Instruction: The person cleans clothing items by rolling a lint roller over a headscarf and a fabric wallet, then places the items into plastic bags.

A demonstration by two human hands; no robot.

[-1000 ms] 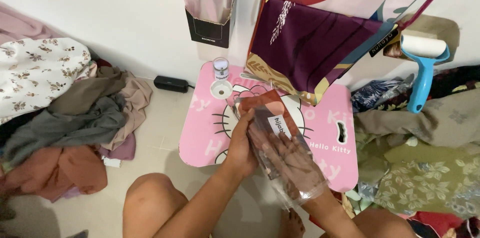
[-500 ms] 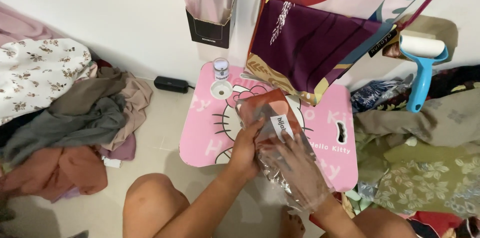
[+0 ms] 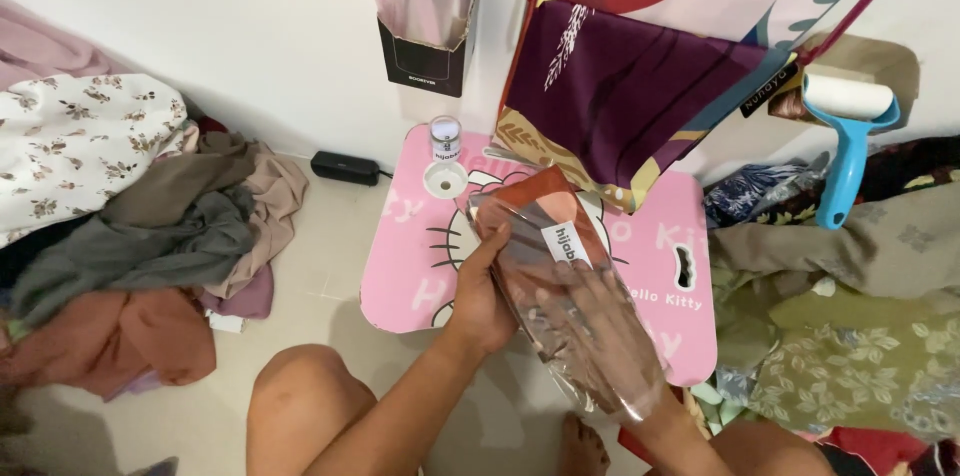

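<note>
- Left hand (image 3: 487,301): clasps the bag's (image 3: 560,286) left edge, above the pink table (image 3: 420,266).
- Right hand (image 3: 600,326): flat, fingers spread inside the bag.
- Progress: rust cloth (image 3: 530,211) bagged; mouth unsealed.

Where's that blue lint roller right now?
In the head view the blue lint roller leans against the wall at the upper right, beyond the pink folding table and above the heap of patterned cloths.
</note>
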